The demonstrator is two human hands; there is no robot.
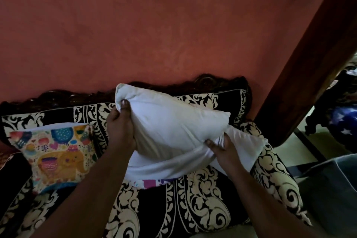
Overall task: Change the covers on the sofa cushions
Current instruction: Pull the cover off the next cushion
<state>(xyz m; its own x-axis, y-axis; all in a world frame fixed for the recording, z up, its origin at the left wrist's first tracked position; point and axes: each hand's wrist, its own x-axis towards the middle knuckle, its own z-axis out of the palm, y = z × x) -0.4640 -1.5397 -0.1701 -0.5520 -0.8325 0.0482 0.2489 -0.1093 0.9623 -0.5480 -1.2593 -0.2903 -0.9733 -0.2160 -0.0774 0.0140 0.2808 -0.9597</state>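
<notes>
A white cushion insert [173, 121] is held up over the sofa seat [202, 199]. My left hand [120, 127] grips its left side, thumb up near the top corner. Around its lower part hangs a cover [166, 168], white inside out, with a strip of colourful print showing at its bottom edge. My right hand [222, 149] pinches the bunched edge of that cover at the insert's lower right. A second cushion [58, 152] in a colourful elephant-print cover leans against the sofa back on the left.
The sofa has black-and-cream floral upholstery and a dark carved wooden back [204, 81] against a red wall [154, 25]. A wooden post [309, 63] rises at the right. Beyond it stand dark furniture and a blue starred cloth [343, 121]. A grey object [332, 189] sits lower right.
</notes>
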